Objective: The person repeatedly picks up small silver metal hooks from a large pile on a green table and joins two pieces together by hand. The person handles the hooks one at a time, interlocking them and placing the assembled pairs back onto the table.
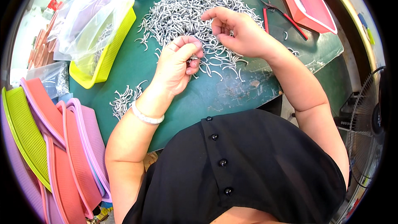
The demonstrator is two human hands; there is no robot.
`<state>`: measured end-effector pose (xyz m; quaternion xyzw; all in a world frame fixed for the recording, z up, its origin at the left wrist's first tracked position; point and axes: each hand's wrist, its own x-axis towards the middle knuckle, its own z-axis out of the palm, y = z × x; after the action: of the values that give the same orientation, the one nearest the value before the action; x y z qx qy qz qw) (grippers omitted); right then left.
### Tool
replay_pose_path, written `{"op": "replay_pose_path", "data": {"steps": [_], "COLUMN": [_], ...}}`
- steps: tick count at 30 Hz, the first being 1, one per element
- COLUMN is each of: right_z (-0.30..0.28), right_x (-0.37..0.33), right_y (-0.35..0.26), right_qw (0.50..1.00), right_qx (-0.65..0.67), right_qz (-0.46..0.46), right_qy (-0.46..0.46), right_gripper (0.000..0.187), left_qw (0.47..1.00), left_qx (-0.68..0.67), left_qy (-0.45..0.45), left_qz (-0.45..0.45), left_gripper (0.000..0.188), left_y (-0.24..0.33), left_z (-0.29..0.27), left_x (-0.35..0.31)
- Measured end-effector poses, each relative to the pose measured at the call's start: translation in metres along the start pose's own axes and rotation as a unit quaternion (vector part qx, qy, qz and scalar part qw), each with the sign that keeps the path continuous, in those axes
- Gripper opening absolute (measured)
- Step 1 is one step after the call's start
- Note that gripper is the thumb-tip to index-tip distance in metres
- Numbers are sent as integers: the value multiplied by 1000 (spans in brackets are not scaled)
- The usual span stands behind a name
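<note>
A large heap of small curved grey metal pieces [182,12] lies on the green table in front of me. My left hand [177,64] is closed in front of the heap, thumb and fingers pressed together. A bit of a curved grey metal piece shows between its fingers, mostly hidden. Over the right part of the heap hovers my right hand [240,33], its fingers loosely curled and the index finger apart from the thumb. Nothing shows in it. A smaller pile of curved grey pieces [125,99] lies beside my left wrist.
Red-handled pliers [286,16] and a pink basket [306,4] are at the far right. A yellow-green basket [112,41] with plastic bags [91,12] stands at the left. Stacked coloured baskets [74,157] fill the near left. A fan [365,116] stands at the right.
</note>
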<state>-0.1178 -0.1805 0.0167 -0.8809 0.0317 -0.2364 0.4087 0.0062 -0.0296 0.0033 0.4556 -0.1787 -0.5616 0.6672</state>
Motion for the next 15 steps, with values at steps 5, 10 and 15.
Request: {"op": "replay_pose_path", "data": {"steps": [5,10,15], "right_z": [1,5,7], "right_x": [0,1,-1], "right_y": [-4,-5,-11], "right_qw": [995,991,992], "right_qx": [102,86,69], "right_qz": [-4,-101,-106], "right_qy": [4,22,5], "right_gripper": [40,41,41], "left_qw": [1000,1000,998], "left_qx": [21,14,49], "left_qy": [8,6,-14], "left_qz": [-2,-12,-26], "left_gripper": [7,8,6], "left_y": [2,5,4], "left_z": [5,8,8], "left_x": [-2,-4,-4]}}
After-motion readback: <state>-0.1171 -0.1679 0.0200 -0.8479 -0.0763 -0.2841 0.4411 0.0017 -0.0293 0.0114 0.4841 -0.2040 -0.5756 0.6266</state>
